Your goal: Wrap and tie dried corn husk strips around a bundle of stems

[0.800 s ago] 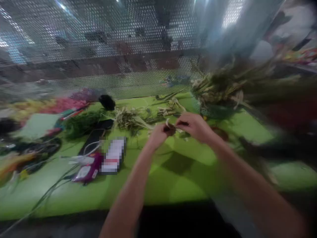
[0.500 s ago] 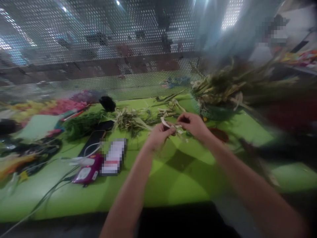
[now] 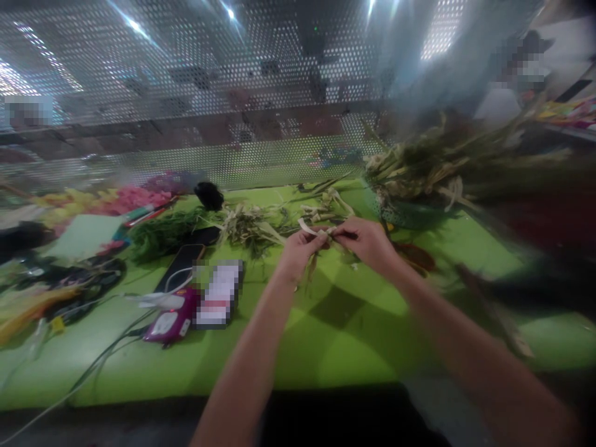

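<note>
Strip (image 3: 308, 228) drawn out, left hand (image 3: 295, 253), right hand (image 3: 369, 241) pinching

both arms run off the bottom edge. the left hand (image 3: 295, 251) and the right hand (image 3: 367, 241) pinch a pale strip (image 3: 308, 228), and their fingers hide part of it. a flat thing (image 3: 218, 293) by the phone (image 3: 184, 261) is smeared into squares. the plant pile (image 3: 437, 167) on the right is fuzzy, and the dark shape (image 3: 521, 282) beside it is too blurry to tell.

Since earlier, pale strip (image 3: 308, 227) drawn out between left hand (image 3: 295, 254) and right hand (image 3: 370, 242)
</note>
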Demonstrator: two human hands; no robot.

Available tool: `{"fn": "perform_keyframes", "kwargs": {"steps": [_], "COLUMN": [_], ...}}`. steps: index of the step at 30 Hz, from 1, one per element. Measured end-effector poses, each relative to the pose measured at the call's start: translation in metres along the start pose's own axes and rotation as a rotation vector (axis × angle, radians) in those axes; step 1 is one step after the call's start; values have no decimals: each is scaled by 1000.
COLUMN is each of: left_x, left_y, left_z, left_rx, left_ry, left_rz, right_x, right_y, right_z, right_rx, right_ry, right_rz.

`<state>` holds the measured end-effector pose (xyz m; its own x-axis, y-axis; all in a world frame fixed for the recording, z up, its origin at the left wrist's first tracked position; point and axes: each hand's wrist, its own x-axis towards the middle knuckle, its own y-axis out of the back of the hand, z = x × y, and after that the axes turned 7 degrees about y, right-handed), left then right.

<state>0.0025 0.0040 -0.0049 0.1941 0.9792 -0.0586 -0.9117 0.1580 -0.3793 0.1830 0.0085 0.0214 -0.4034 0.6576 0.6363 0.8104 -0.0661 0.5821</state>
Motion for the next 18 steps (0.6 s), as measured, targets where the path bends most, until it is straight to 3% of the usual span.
{"fn": "perform_keyframes", "kwargs": {"steps": [6, 12, 18], "left_x": [3, 7, 1], "left_y": [2, 4, 3], "left_z": [-2, -4, -3], "left_rx": [63, 344, 622], "left_ry": [-27, -141, -213], "left_rz": [43, 134, 224], "right_x": [-1, -3, -3], "right_y": [4, 3, 4], "right_z": [-6, -7, -10], "right_rx": [-160, -437, -477], "right_ry": [120, 256, 282], "right_rz": [-81, -153, -190]}}
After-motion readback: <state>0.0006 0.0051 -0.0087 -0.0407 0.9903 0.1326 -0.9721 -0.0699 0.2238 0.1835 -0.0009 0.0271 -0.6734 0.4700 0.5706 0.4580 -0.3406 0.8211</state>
